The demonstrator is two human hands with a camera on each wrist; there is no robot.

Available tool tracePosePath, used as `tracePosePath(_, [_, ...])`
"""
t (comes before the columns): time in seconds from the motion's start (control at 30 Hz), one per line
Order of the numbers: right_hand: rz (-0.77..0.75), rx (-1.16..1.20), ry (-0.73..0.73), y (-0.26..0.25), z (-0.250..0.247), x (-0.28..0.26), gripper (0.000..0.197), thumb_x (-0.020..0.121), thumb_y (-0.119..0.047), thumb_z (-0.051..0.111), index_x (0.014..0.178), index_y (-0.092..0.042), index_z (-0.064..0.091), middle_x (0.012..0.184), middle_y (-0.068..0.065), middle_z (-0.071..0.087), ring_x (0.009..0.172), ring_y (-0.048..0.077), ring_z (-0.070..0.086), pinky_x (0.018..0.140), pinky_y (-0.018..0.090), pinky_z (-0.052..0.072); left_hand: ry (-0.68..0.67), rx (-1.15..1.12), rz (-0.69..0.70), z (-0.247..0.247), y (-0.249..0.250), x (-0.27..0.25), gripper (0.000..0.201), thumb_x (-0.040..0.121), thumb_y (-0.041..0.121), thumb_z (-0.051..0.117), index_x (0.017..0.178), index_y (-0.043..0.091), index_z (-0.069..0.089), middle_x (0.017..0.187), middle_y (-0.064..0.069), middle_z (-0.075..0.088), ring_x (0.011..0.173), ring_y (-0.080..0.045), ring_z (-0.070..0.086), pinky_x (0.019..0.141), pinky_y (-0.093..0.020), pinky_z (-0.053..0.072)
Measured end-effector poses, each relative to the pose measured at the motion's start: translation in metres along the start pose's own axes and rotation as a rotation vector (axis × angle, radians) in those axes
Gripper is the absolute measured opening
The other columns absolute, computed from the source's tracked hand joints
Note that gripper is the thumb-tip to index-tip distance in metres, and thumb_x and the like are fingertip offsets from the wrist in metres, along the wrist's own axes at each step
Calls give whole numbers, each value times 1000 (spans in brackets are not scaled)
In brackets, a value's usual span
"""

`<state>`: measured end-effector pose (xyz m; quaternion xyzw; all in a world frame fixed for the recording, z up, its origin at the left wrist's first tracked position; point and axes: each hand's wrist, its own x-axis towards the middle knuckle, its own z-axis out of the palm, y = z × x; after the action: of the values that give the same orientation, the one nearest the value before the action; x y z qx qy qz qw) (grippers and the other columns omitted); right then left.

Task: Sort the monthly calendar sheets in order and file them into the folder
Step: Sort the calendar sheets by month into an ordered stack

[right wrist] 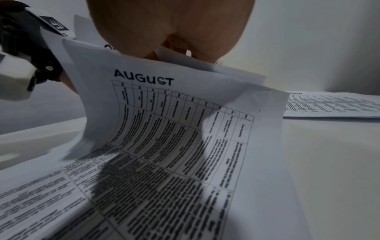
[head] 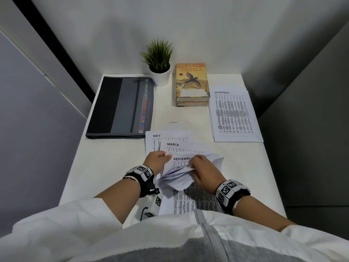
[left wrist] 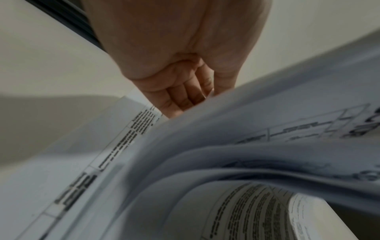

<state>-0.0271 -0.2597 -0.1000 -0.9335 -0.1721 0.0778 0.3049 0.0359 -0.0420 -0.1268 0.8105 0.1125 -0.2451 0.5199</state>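
Our right hand (head: pixel 201 170) has its fingers curled over the top edges of several lifted calendar sheets (head: pixel 181 176), pinching them so they bow upward; the right wrist view shows the August sheet (right wrist: pixel 164 116) hanging from that pinch and curving down to the desk. Our left hand (head: pixel 156 159) sits at the left edge of the same bundle, fingers (left wrist: pixel 180 99) bent around the paper edge and holding it.

Just beyond the hands, the September sheet (head: pixel 182 159) shows between them, with the March sheet (head: pixel 181 146) and the May sheet (head: pixel 156 138) fanned out behind it on the white desk (head: pixel 113 157). A second pile topped by the November sheet (head: pixel 234 114) lies well apart on the right. The folder (head: pixel 120 108) lies closed at the far left, so nothing looks filed yet. A potted plant (head: pixel 159 61) and a stack of books (head: pixel 192 86) stand at the back.

We judge these sheets light, thin and floppy, easy to crease and likely to slide over each other. Taking each sheet by a top corner, where the month name reads, should let us peel one off without dragging its neighbours. A flat palm on the rest would keep the pile from shifting.
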Motion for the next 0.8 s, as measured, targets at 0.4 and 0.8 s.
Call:
tracePosePath(0.4, [32,-22,-37,1,-4,0,17,88,-26,57,101,-18,51,99,2,52,88,20,50,76,33,46,-24,-3,10,-2,-10,1,23,77,28,80,68,16,63,51,12,54,46,-4,48,52,-16,40])
tracePosePath(0.8, [-34,-100,-59,-1,-7,-1,24,88,-24,56,109,-14,48,121,3,58,96,24,53,87,33,40,-11,-41,7,-1,-8,4,17,78,25,79,73,15,67,60,10,62,52,-5,54,55,-18,42])
